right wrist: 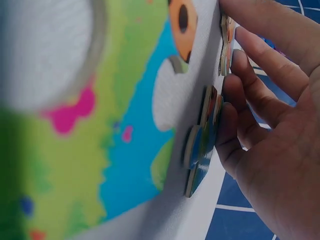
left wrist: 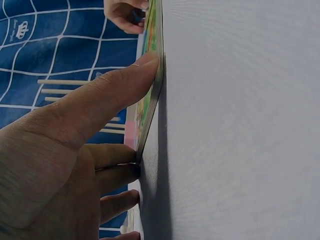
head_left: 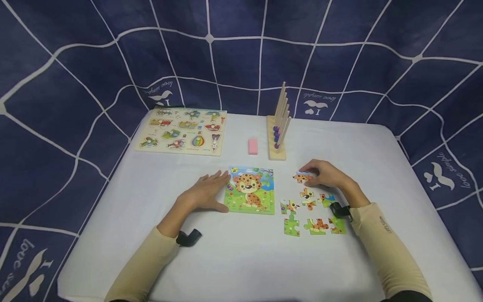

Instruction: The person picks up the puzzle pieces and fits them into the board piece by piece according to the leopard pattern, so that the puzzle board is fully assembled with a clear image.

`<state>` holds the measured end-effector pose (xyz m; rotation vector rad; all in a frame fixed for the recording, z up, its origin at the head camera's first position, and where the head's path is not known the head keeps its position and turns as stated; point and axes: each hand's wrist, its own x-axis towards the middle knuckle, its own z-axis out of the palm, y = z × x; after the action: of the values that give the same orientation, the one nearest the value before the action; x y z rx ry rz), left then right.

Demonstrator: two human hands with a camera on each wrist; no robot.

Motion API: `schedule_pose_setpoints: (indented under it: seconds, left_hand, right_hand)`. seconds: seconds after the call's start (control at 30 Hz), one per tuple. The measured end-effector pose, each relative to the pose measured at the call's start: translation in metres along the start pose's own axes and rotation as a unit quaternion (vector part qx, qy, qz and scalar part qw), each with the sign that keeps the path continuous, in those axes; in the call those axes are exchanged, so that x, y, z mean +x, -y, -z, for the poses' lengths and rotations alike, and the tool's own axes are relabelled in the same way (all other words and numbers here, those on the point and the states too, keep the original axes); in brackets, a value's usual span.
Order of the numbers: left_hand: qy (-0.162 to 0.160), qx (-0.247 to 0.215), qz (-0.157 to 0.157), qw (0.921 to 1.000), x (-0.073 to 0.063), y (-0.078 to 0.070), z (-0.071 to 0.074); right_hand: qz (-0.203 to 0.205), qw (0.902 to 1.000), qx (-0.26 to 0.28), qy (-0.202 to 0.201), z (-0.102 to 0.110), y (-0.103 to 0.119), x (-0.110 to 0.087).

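My left hand [head_left: 205, 191] rests beside the framed leopard picture puzzle [head_left: 249, 207], thumb and fingertips touching its left edge. In the left wrist view the thumb [left wrist: 115, 92] lies against the board's rim, and the other fingers are extended. To the right, my right hand [head_left: 327, 174] pinches a spotted orange and blue puzzle piece [head_left: 301, 178] at the table surface. Below that hand lie several loose puzzle pieces [head_left: 291, 226], some with leopard parts. The right wrist view shows pieces [right wrist: 202, 140] close to the curled fingers, partly overlapping; a large blurred piece [right wrist: 135, 150] fills the foreground.
At the back left lies a wooden knob puzzle board [head_left: 181, 132] with vehicle pictures. A pink block [head_left: 253, 147] sits behind the leopard puzzle. Next to it stands a wooden base [head_left: 277, 154] with upright sticks and small purple and blue beads. A dark blue curtain [head_left: 241, 58] encloses the white table.
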<state>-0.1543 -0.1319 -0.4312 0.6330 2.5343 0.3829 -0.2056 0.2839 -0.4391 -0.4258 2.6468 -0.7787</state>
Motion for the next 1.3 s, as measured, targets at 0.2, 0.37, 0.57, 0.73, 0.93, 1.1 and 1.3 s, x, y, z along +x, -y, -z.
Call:
schedule_pose_setpoints:
  seconds: [0.2, 0.37, 0.57, 0.73, 0.93, 1.1, 1.3]
  left_hand:
    - [-0.005, -0.003, -0.008, 0.9999, 0.000, 0.000, 0.001]
    - [-0.001, -0.004, -0.001, 1.0000, -0.001, -0.001, 0.000]
    - [-0.006, -0.007, 0.000, 1.0000, -0.003, -0.001, 0.000]
    - [-0.004, -0.004, 0.003, 1.0000, -0.003, -0.002, 0.000]
    - [-0.004, -0.002, 0.002, 1.0000, -0.001, -0.002, -0.002]
    - [-0.006, 0.001, 0.004, 1.0000, -0.001, 0.000, -0.003]
    - [-0.011, 0.002, -0.006, 0.9999, -0.002, -0.001, -0.002]
  right_hand:
    - [-0.011, 0.9999, 0.003, -0.003, 0.000, 0.001, -0.001]
    - [-0.005, 1.0000, 0.002, -0.005, 0.000, 0.004, 0.002]
    - [0.012, 0.9998, -0.004, -0.015, 0.000, 0.014, 0.003]
    - [0.031, 0.9994, -0.002, -0.015, -0.005, 0.024, 0.007]
    - [0.076, 0.9971, -0.001, -0.011, -0.015, 0.042, 0.015]
    - [0.117, 0.9931, -0.001, -0.005, -0.028, 0.062, 0.028]
    - [0.154, 0.9880, -0.006, -0.001, -0.039, 0.087, 0.042]
